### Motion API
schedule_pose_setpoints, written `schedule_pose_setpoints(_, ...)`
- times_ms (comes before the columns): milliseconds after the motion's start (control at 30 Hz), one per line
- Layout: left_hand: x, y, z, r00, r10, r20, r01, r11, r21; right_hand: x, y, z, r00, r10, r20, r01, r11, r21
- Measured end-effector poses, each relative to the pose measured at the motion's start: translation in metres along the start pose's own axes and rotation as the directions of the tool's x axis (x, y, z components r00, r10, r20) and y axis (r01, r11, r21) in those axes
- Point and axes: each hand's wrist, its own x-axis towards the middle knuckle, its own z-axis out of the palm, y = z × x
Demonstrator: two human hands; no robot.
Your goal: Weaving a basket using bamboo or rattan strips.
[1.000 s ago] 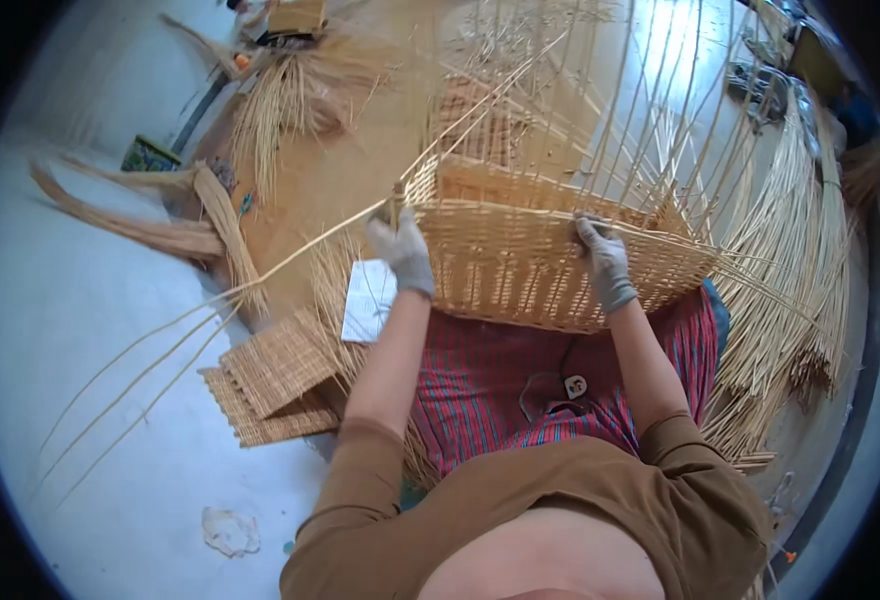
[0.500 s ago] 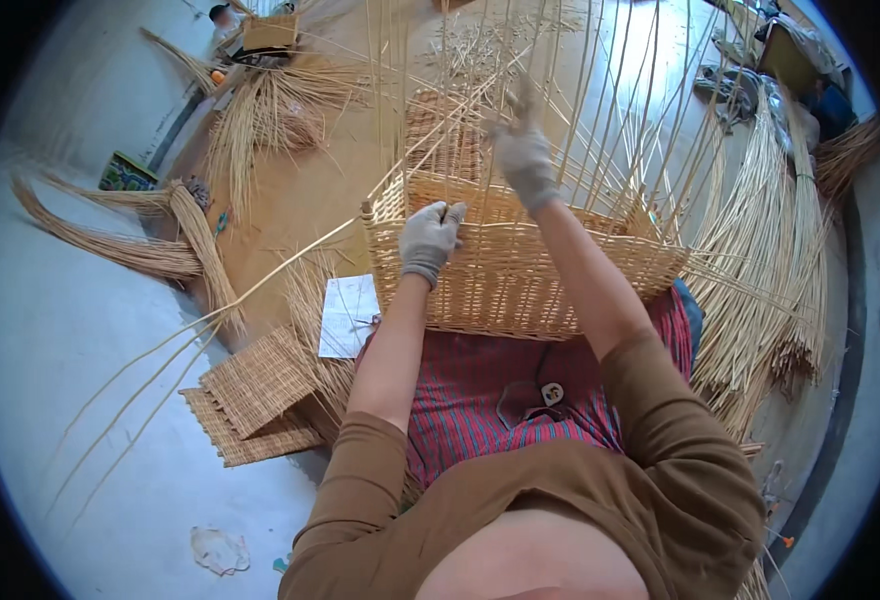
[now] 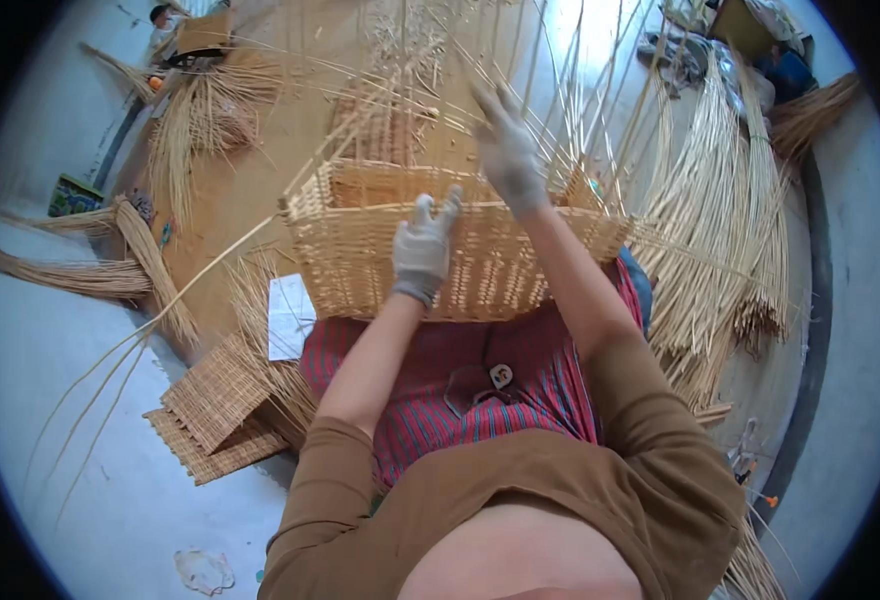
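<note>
A half-woven straw-coloured basket (image 3: pixel 360 265) rests across my lap, with tall upright stakes (image 3: pixel 445 120) rising from its rim. My left hand (image 3: pixel 422 250), in a pale grey glove, lies against the outside of its near wall. Thumb and a finger point up apart at the rim; the other fingers are partly hidden. Beyond the near rim, my gloved right hand (image 3: pixel 512 160) is raised among the stakes, fingers stretched out and slightly blurred. Long loose weaving strands (image 3: pixel 200 275) run out from the basket's left corner.
Bundles of long strands lie at the right (image 3: pixel 705 220), far left (image 3: pixel 205 120) and left (image 3: pixel 70 265). Woven panels (image 3: pixel 225 395) are stacked beside a white paper sheet (image 3: pixel 290 315). A striped cloth (image 3: pixel 440 400) covers my lap. Cut scraps (image 3: pixel 405 45) litter the far floor.
The view has shifted, so the scene sits further left. My left hand has slid right along the near wall and its fingers have spread. My right hand stays raised over the rim.
</note>
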Motion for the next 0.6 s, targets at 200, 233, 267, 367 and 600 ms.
schedule_pose_setpoints(200,0.014,-0.014,0.014,0.997,0.078,-0.010,-0.077,0.994,0.072,-0.108,0.044,-0.066,0.788,0.608,-0.095,-0.413,0.638,0.650)
schedule_pose_setpoints(233,0.015,-0.011,0.013,0.988,0.091,-0.124,-0.077,0.991,0.112,-0.139,0.047,-0.083,0.693,0.720,-0.031,-0.496,0.508,0.704)
schedule_pose_setpoints(267,0.018,-0.005,0.011,0.971,0.131,-0.202,-0.109,0.987,0.114,-0.159,0.050,-0.097,0.455,0.878,0.149,-0.614,0.188,0.767)
schedule_pose_setpoints(367,0.027,0.025,0.008,0.941,0.241,-0.238,-0.256,0.966,-0.034,-0.142,0.054,-0.106,0.734,0.671,-0.106,-0.584,0.703,0.405)
schedule_pose_setpoints(600,0.031,0.080,0.021,0.984,0.066,0.166,-0.075,0.996,0.047,-0.041,0.083,-0.101,0.969,0.218,-0.115,-0.169,0.926,0.336)
